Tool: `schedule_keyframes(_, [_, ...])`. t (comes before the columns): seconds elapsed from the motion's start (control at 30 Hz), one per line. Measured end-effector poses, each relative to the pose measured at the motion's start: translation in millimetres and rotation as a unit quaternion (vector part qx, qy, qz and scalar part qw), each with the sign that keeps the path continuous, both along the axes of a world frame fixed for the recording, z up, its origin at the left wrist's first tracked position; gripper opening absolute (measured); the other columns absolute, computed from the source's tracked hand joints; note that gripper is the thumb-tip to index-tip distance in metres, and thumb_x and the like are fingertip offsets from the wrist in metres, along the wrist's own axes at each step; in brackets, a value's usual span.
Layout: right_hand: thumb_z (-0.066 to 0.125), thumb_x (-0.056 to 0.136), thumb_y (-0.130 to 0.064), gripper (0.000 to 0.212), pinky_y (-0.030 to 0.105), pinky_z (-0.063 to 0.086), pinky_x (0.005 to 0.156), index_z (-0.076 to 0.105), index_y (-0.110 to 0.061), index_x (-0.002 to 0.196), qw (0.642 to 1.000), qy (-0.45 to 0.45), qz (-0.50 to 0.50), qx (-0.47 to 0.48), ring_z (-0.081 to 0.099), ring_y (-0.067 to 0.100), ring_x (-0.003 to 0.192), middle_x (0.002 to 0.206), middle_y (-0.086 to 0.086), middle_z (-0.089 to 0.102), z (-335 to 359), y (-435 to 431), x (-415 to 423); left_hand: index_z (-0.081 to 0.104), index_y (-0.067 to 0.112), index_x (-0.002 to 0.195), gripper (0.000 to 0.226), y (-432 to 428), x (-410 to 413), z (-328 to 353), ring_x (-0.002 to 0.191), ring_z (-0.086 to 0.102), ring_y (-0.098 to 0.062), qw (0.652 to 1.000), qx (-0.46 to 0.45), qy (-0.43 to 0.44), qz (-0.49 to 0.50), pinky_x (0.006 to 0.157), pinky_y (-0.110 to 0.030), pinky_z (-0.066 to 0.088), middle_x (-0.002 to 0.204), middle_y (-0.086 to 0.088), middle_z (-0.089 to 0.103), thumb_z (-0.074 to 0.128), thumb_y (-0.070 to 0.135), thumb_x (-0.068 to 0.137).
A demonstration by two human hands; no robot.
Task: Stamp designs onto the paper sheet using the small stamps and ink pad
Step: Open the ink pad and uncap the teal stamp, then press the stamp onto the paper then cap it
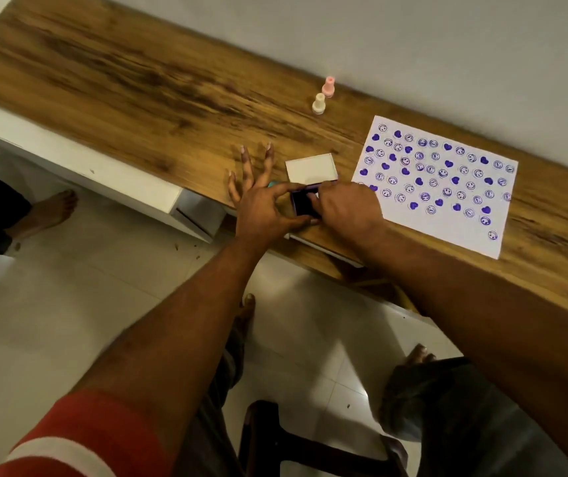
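Purple ink pad [304, 203], lid [311, 168] open

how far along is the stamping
Done: paper nearly filled with purple hearts and smileys. In hand: left hand pinches the open ink pad, right hand is on it; any stamp in it is hidden. Left: the bare strip along the paper's near edge; pink stamp and cream stamp stand aside.

You can read no words, numbers or brand names here; your paper sheet [434, 187] holds only purple stamp marks, small hearts and round smiling faces; the open white lid [311, 168] of the ink pad [303, 203] shows no print you can read.
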State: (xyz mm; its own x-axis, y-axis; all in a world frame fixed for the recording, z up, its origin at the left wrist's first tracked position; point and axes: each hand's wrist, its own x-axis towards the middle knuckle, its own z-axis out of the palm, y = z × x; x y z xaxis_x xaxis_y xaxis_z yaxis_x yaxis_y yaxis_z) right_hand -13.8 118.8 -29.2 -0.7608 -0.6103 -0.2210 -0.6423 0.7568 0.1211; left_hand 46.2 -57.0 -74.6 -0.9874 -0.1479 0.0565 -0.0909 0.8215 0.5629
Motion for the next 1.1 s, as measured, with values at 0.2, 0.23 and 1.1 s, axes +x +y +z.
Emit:
schedule_keyframes(0.2, [0.045, 0.108, -0.037, 0.031, 0.034, 0.039, 0.067, 0.065, -0.014, 0.116, 0.999, -0.004, -0.039, -0.011, 0.069, 0.029, 0.093, 0.11, 0.011, 0.071, -3, -9, -10, 0.073, 0.044, 0.125, 0.068, 2, 0, 6, 0.161, -0.018, -0.039, 1.0, 0.005, -0.013, 0.005, 0.124, -0.067, -0.006, 0.177, -0.001, 0.006, 0.083, 0.075, 0.066])
schedule_keyframes(0.23, [0.043, 0.109, -0.038, 0.034, 0.034, 0.039, 0.067, 0.065, -0.013, 0.115, 0.999, -0.002, -0.045, -0.015, 0.069, 0.03, 0.093, 0.11, 0.011, 0.071, -3, -8, -9, 0.073, 0.044, 0.125, 0.068, 3, 0, 6, 0.16, -0.018, -0.039, 1.0, 0.003, -0.016, 0.008, 0.124, -0.066, -0.006, 0.177, 0.0, 0.006, 0.084, 0.075, 0.066])
schedule_keyframes(1.1, [0.042, 0.106, -0.052, 0.058, 0.033, 0.032, 0.062, 0.069, -0.007, 0.081, 0.955, 0.022, -0.246, -0.165, 0.063, 0.04, 0.077, 0.078, 0.021, 0.068, -11, 217, -27, 0.012, 0.022, 0.169, 0.095, 204, -5, 7, 0.163, 0.002, -0.021, 0.934, -0.182, -0.045, -0.303, 0.125, -0.04, -0.004, 0.177, -0.004, 0.004, 0.025, 0.082, 0.097])
